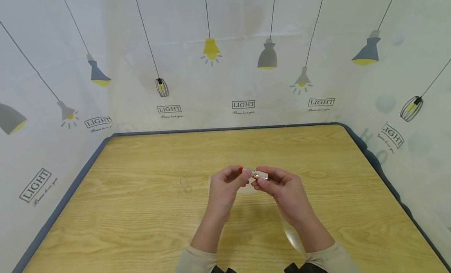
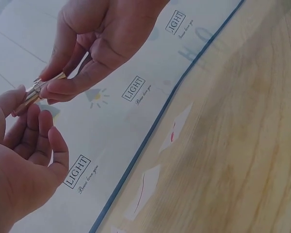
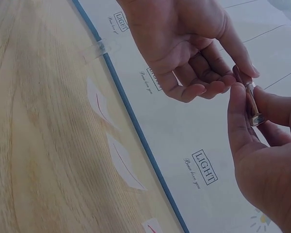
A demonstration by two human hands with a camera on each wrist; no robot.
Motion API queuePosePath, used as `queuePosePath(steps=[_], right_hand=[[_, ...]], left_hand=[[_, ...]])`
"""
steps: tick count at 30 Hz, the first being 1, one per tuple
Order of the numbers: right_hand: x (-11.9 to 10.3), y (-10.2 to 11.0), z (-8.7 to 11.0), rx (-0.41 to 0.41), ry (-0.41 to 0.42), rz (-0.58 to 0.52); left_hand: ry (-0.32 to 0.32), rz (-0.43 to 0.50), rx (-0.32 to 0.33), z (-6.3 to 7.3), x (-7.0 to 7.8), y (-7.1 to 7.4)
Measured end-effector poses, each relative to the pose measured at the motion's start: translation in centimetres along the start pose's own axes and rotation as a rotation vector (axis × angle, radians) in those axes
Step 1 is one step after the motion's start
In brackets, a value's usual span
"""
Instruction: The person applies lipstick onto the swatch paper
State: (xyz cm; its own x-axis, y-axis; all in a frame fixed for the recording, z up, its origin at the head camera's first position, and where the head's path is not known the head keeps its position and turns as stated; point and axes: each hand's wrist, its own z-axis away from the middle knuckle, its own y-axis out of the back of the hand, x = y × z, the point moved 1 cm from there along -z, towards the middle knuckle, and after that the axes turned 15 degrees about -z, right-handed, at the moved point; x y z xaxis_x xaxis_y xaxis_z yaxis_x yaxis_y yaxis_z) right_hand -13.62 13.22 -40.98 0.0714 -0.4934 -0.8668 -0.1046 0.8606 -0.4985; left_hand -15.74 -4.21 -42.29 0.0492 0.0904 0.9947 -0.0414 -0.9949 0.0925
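Observation:
A small metallic lipstick [image 1: 261, 175] is held between both hands above the table, with a bit of red showing at its left end in the head view. My left hand [image 1: 222, 188] pinches the left part between thumb and fingers. The right hand [image 1: 289, 192] pinches the shiny, squarish right part. In the left wrist view the gold-toned lipstick [image 2: 30, 98] spans the fingertips of the two hands. From the right wrist the lipstick [image 3: 252, 104] is partly covered by fingers, and the left hand's other fingers curl loosely.
Paper pieces with red strokes [image 2: 144, 191] lie on the wooden table [image 1: 141, 210]; white paper [image 1: 248, 188] shows beneath the hands. A faint clear item [image 1: 185, 185] lies to the left. A glossy strip [image 1: 292, 235] is beside the right forearm. Printed cloth walls [image 1: 243, 77] surround the table.

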Motion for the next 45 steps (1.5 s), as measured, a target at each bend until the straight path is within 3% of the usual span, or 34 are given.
queuePosePath(steps=[10, 19, 28, 40, 45], right_hand=[[-0.01, -0.04, -0.08, 0.012, 0.007, 0.012], [-0.22, -0.3, -0.25, 0.007, 0.006, 0.046], [-0.19, -0.5, -0.23, -0.008, 0.001, 0.038], [0.12, -0.52, -0.37, 0.011, -0.019, 0.07], [0.16, -0.35, -0.47, 0.019, -0.033, 0.055]], left_hand=[[-0.021, -0.059, 0.049, 0.32, 0.18, -0.36], [-0.055, 0.034, -0.076, 0.31, 0.13, -0.24], [-0.048, 0.042, -0.052, 0.36, 0.11, -0.23], [0.026, 0.031, 0.011, 0.33, -0.09, -0.51], [0.007, 0.05, -0.024, 0.29, -0.13, -0.48]])
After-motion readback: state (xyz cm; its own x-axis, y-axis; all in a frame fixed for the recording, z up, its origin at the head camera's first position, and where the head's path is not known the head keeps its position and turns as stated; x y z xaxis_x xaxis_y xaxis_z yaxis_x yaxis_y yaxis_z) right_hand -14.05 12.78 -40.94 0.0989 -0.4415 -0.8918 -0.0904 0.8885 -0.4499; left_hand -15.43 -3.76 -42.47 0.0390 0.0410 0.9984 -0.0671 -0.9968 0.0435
